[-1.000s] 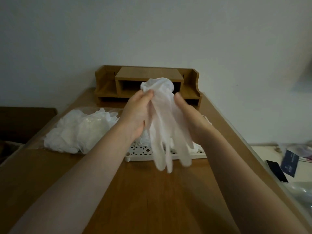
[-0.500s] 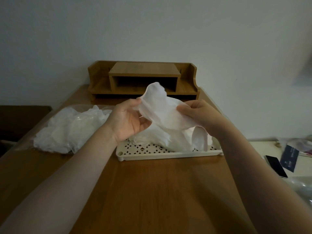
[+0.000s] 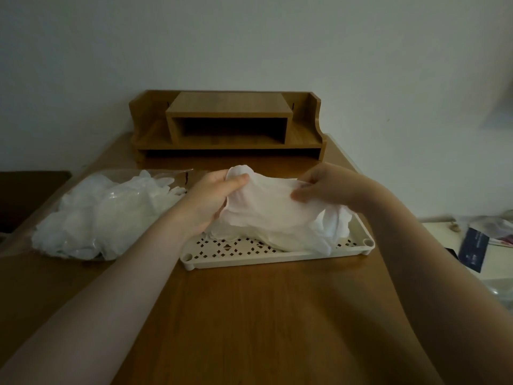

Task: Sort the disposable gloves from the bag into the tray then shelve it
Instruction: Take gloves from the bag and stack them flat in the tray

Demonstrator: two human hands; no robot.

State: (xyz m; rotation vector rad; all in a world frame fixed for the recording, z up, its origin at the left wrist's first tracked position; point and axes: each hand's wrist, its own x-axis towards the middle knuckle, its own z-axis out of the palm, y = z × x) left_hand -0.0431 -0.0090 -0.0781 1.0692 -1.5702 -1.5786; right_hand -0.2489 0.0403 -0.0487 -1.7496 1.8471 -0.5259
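A white disposable glove (image 3: 263,201) is stretched flat between both hands, just above a cream perforated tray (image 3: 277,255) on the wooden desk. My left hand (image 3: 211,198) pinches the glove's left end with thumb on top. My right hand (image 3: 327,187) pinches its right end. More white gloves (image 3: 330,232) lie heaped in the tray under it, spilling toward the right side. A clear plastic bag (image 3: 108,215) full of white gloves lies on the desk to the left of the tray.
A wooden desktop shelf (image 3: 227,126) with an open middle compartment stands against the wall behind the tray. Bare desk surface (image 3: 263,315) spreads in front of the tray. A lower side table at the right holds a dark booklet (image 3: 473,250) and other items.
The glove hung upright with fingers dangling a second ago. Both hands have lowered it and spread it flat over the pile in the tray.
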